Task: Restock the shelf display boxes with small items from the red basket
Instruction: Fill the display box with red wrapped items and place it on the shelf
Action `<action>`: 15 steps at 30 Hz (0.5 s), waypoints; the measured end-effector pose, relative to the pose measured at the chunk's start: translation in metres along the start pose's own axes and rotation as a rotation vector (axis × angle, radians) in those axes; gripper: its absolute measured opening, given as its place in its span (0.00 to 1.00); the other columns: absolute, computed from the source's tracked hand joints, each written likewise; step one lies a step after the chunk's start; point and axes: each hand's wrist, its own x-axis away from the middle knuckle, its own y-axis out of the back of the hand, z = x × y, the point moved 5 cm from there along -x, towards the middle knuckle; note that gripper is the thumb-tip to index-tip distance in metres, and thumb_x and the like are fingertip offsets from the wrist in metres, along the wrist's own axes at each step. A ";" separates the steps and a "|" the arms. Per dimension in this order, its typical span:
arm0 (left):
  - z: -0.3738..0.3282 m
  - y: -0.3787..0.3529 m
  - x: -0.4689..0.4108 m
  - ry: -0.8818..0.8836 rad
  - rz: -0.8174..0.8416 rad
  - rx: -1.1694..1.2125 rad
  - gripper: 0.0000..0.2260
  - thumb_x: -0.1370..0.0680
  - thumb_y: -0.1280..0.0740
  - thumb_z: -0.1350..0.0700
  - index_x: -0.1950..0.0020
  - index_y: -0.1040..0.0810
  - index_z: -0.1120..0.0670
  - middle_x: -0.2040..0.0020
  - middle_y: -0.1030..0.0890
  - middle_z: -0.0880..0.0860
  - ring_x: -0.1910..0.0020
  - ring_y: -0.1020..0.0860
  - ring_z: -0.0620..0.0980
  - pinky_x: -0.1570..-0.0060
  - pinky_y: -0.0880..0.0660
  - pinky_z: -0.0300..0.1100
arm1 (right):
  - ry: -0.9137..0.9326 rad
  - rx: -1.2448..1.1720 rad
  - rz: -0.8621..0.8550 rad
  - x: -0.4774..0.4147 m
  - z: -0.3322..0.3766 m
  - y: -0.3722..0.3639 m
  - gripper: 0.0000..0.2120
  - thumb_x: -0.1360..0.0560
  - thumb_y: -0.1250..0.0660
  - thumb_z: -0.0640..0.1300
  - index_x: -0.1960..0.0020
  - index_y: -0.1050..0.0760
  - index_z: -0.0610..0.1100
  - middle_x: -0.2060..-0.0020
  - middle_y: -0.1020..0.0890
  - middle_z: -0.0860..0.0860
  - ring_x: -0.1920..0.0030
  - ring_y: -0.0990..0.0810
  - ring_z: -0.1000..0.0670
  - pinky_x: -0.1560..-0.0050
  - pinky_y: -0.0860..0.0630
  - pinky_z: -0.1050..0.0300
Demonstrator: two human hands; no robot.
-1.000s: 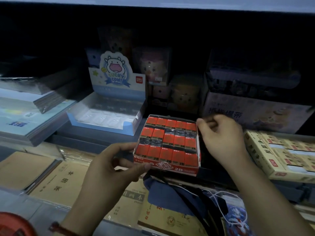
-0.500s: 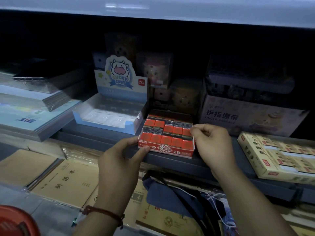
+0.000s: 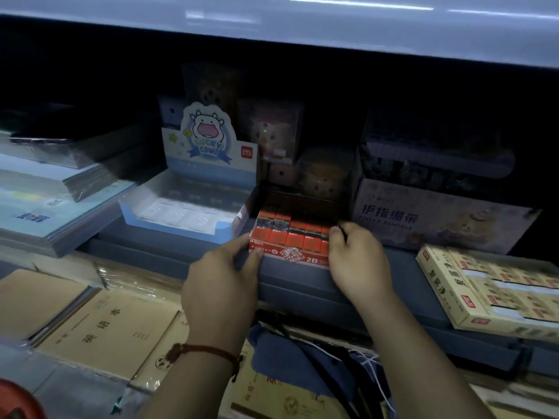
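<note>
We read this as the seating step. The red 2B eraser box (image 3: 289, 237) sits at the centre of the frame on the blue-grey shelf ledge (image 3: 169, 252). It fills the gap between the Lucky Cow display box (image 3: 181, 216) on its left and the finger bandage box (image 3: 438, 219) on its right.

The left hand (image 3: 220, 276) grips the box's near left corner, thumb on the front face and fingers curled round the side. The right hand (image 3: 357, 261) has its fingers curled at the near right corner and seems to pinch it (the knuckles hide how far they wrap, so we cannot tell more). Rows of red-sleeved erasers fill the part of the box we can see. The box's front face lies about level with the ledge's lip.

The red basket (image 3: 15, 400) shows only as a sliver in the lower left corner, well apart from both hands.

Next, we judge, comes a short, even push from both hands to square the box between its neighbours without tipping it. Both hands would then let go and reach down left to the basket for more stock. The gap looks tight, so a skewed push could nudge the Lucky Cow display box.
</note>
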 end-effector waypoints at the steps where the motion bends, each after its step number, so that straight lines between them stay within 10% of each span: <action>1: -0.002 -0.001 -0.001 0.007 0.016 -0.015 0.11 0.21 0.32 0.42 0.39 0.19 0.36 0.62 0.25 0.42 0.60 0.24 0.47 0.59 0.24 0.44 | 0.001 0.030 0.015 -0.001 -0.001 -0.001 0.17 0.14 0.46 0.48 0.39 0.22 0.40 0.48 0.18 0.44 0.48 0.20 0.43 0.54 0.32 0.55; 5: 0.003 -0.002 -0.005 0.027 0.098 0.102 0.13 0.22 0.31 0.43 0.38 0.18 0.40 0.54 0.17 0.45 0.57 0.19 0.50 0.51 0.20 0.46 | 0.013 0.016 0.064 0.005 0.003 0.003 0.17 0.14 0.46 0.49 0.42 0.23 0.40 0.46 0.19 0.42 0.43 0.22 0.39 0.53 0.35 0.55; 10: 0.001 0.028 0.017 -0.005 0.072 0.142 0.18 0.21 0.30 0.52 0.31 0.22 0.47 0.44 0.17 0.43 0.45 0.20 0.47 0.42 0.24 0.41 | 0.092 -0.019 0.115 0.040 0.011 0.013 0.24 0.15 0.44 0.52 0.23 0.33 0.42 0.27 0.27 0.44 0.28 0.29 0.45 0.32 0.34 0.56; 15: -0.002 0.067 0.073 -0.111 0.142 0.029 0.20 0.23 0.28 0.50 0.31 0.24 0.47 0.42 0.19 0.44 0.45 0.20 0.46 0.40 0.22 0.47 | 0.201 0.072 0.154 0.092 0.028 0.032 0.22 0.17 0.38 0.48 0.26 0.32 0.42 0.34 0.25 0.42 0.35 0.26 0.41 0.35 0.30 0.53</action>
